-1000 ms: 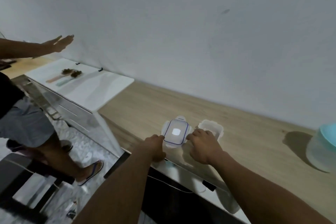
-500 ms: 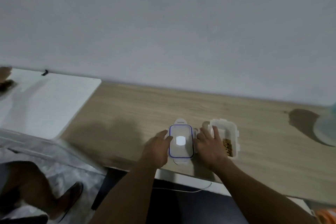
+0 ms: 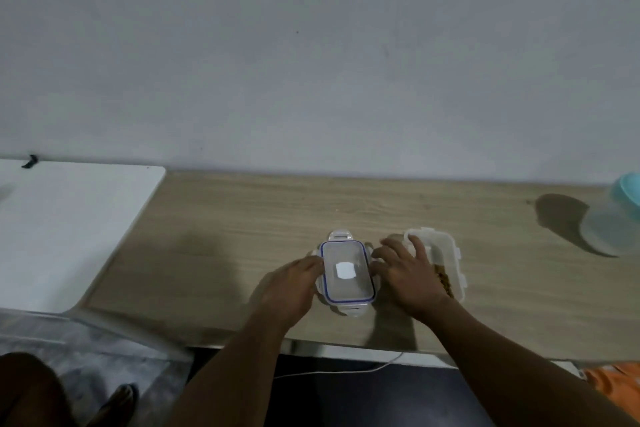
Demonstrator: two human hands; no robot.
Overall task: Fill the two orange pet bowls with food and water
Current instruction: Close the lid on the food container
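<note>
— Lid (image 3: 348, 272) off, then? What does the head view give?

— Yes. It lies flat on the wooden worktop (image 3: 225, 236), near the front edge, with its blue seal showing. A second ago both hands were at its sides. Now the left grip (image 3: 294, 284) touches its left edge, though I cannot tell whether it pinches or merely rests there.

— And the right?

— The right grip (image 3: 405, 274) has let go of the lid and spread out, fingers relaxed, holding nothing. One fingertip reaches the rim of the food container (image 3: 433, 234), which stands just right of the lid. Brown kibble (image 3: 443, 279) shows inside.

— So the food is open. The bowls?

— The view has swung right: the other person's raised arm is gone, and only a foot (image 3: 117, 399) shows at near left. Something orange (image 3: 613, 381) now pokes in at the near right corner, below the worktop. It is probably a bowl, but too little shows.

— Water?

— A clear jar (image 3: 609, 229) with a teal cap stands far right, well apart from both hands. I judge that neither bowl is filled yet, and lifting the container to pour looks like the next step.
</note>
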